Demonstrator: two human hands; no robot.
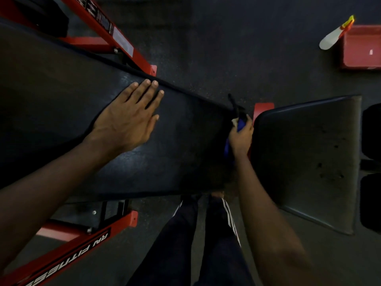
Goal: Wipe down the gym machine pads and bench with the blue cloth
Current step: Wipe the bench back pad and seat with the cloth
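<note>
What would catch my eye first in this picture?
The left hand lies flat on the long black pad at centre left. The right hand grips the blue cloth at the gap between that pad and the seat pad. A red frame stands out in the left corners.

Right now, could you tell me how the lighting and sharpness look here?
Head view: dim overall; soft sheen on the long pad beside the left hand; blue cloth in the right hand half in shadow; wide lens bends the edges.
</note>
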